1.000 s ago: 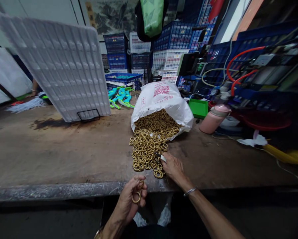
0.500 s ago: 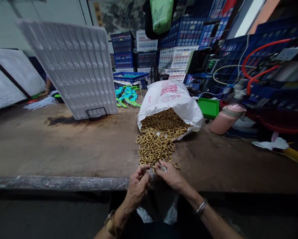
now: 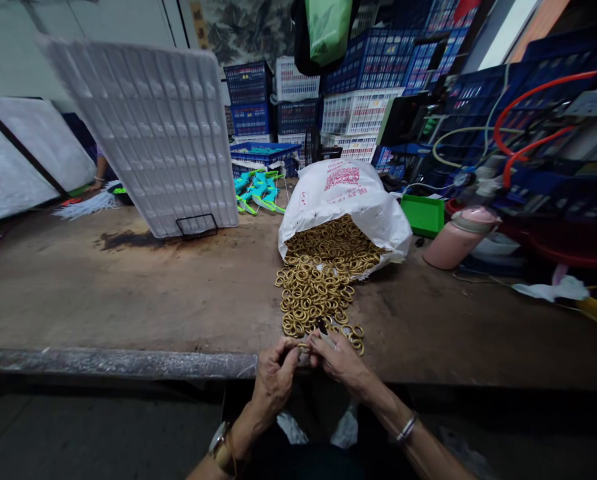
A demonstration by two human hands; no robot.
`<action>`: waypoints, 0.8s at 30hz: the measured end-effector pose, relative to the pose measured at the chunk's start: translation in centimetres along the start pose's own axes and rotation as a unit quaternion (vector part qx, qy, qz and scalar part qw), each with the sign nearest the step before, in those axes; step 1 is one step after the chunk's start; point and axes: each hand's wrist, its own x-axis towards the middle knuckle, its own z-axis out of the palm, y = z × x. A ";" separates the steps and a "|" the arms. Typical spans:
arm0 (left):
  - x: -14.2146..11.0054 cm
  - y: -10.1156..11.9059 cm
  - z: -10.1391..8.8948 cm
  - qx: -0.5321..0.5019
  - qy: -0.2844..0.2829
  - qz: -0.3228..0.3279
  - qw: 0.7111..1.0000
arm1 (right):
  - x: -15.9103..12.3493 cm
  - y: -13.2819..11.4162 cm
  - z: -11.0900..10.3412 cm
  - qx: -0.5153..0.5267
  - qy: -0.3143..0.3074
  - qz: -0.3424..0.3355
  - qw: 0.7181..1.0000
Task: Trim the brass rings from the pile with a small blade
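At the table's front edge, my left hand [image 3: 274, 375] is closed, pinching a brass-coloured ring [image 3: 302, 345] between thumb and fingers. My right hand [image 3: 344, 363] is closed round a small tool with a pale body and a dark tip [image 3: 321, 326]; its exact kind is hard to make out. The fingertips of both hands nearly meet at the ring. Just beyond them lies a pile of the same rings [image 3: 312, 293], spilling from the mouth of a white woven sack [image 3: 336, 190] that lies on its side. A few rings lie loose beside my right hand.
On the wooden table [image 3: 128, 293], a ribbed white panel [image 3: 153, 140] leans at the left. Teal and green plastic parts [image 3: 258, 190] lie behind. Right of the sack are a green tray [image 3: 422, 215] and a pink bottle [image 3: 461, 238]. Stacked crates [image 3: 363, 110] stand behind; another person's arm [image 3: 100, 170] shows far left.
My hands have come closer together, and the ring now shows plainly at my left fingertips. Several rings lie more spread out beside my right hand. The view has shifted slightly.
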 end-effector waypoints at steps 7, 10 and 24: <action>-0.2 0.7 0.1 -0.072 -0.001 -0.078 0.994 | 0.1 -0.3 0.4 -0.082 0.044 -0.069 0.993; -0.3 0.2 0.1 -0.116 -0.014 -0.153 0.981 | 0.1 -0.5 0.8 -0.089 0.058 -0.060 0.993; -0.9 -0.3 0.2 -0.189 -0.047 -0.210 0.958 | -0.2 1.1 0.4 -0.216 0.099 -0.101 0.966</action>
